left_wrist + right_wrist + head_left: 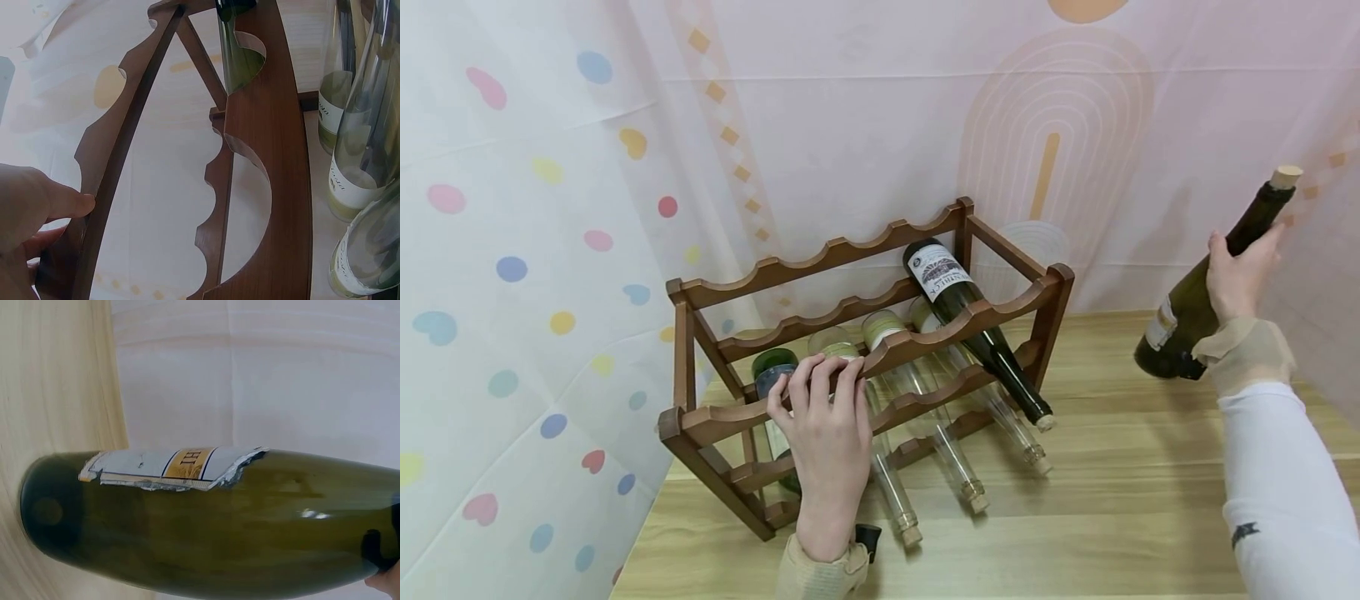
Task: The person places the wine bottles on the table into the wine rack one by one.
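Note:
My right hand [1243,275] grips a dark green wine bottle [1180,317] around its upper body, right of the rack. This bottle leans with its corked neck up to the right and its base near the tabletop. A torn label [181,469] shows on its side in the right wrist view. My left hand [831,417] holds the front top rail of a brown wooden wine rack [925,346], its thumb and fingers on either side of the rail in the left wrist view. Another dark bottle [958,296] lies on the rack's top tier at the right, neck toward me.
Clear corked bottles [951,458] lie lower in the rack, necks out over the wooden table [1097,517]. A green bottle [775,362] sits at the rack's left, partly behind my left hand. A patterned cloth [865,125] hangs behind and on the left.

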`<state>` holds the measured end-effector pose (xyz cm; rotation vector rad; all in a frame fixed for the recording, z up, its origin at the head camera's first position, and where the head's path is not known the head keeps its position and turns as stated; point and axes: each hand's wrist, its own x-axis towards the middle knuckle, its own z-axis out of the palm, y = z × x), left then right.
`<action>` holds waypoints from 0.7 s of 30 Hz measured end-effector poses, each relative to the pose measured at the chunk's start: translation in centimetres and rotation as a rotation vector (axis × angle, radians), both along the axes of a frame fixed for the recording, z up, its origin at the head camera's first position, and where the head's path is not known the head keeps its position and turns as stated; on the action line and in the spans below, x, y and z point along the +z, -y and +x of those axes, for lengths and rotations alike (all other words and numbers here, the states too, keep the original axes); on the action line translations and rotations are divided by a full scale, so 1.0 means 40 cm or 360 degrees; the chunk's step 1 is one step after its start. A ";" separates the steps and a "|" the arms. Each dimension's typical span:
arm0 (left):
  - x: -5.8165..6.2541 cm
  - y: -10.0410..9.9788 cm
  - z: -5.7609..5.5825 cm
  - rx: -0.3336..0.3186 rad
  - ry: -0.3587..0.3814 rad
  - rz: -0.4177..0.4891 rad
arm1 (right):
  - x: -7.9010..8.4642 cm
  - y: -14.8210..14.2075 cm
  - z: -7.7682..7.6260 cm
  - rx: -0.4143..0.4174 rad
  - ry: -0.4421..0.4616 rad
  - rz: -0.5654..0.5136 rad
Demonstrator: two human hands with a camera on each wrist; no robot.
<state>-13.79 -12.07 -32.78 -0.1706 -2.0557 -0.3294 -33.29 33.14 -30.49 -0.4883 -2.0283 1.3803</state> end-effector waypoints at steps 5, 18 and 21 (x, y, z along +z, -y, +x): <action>0.000 0.000 0.000 0.0000 -0.0007 0.0001 | -0.013 0.023 0.019 -0.0057 -0.0217 -0.0062; 0.000 -0.002 0.000 -0.0003 0.0004 0.0007 | -0.029 0.106 0.118 -0.0169 -0.0589 -0.0173; 0.000 -0.002 0.000 0.0001 -0.0002 0.0010 | -0.022 0.130 0.152 -0.0180 -0.0734 -0.0203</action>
